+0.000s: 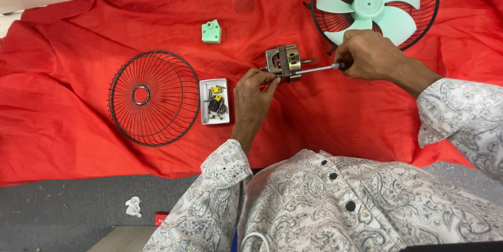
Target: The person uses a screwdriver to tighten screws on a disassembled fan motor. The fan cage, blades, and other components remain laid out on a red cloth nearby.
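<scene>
Head view: red cloth (78, 126) covering work surface. Fan blade in wire guard (374, 5) lying top right; second wire guard (146, 97) lying left. Motor (283, 62) sitting mid-cloth. Right hand (367, 55) gripping screwdriver (314, 69), fingers closed around handle. Left hand (254, 94) pinching screwdriver tip at motor. White parts tray (214, 101) lying just beside left hand.

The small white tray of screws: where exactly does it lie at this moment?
In the head view, the white tray lies on the red cloth, between the loose wire fan guard and the left hand.
</scene>
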